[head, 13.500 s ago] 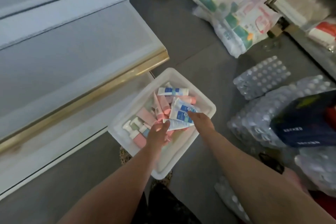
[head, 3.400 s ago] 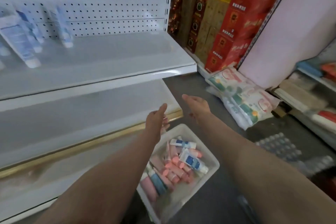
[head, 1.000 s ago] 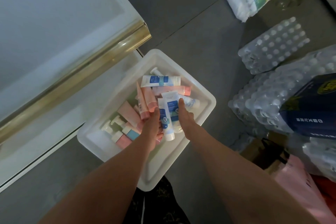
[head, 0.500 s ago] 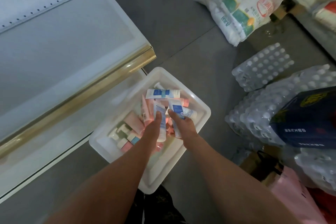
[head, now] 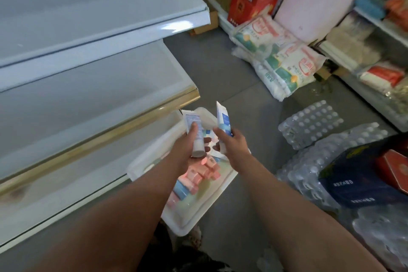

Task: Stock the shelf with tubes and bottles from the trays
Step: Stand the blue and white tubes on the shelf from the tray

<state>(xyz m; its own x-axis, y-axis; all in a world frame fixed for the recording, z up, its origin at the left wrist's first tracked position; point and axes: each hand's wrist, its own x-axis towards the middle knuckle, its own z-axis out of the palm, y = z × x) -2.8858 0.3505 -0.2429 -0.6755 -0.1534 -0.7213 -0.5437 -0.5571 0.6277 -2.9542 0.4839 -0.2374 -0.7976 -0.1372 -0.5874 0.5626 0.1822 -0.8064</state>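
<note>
Shop aisle, bare shelf [head: 92, 77] alongside; left hand [head: 187, 152] and right hand [head: 231, 142] each clamped on 1 tube, lifted clear of tray [head: 198, 218], likely for shelving.

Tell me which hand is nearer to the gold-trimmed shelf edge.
Left. The left hand, holding a white tube, is just right of the gold-trimmed shelf edge. The right hand, holding another tube, is farther right, over the tray.

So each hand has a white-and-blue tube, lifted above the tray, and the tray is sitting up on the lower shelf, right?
Not quite. The head view shows the tray on the floor beside the shelf, not on it. The left hand and right hand do each hold a white-and-blue tube above it.
</note>
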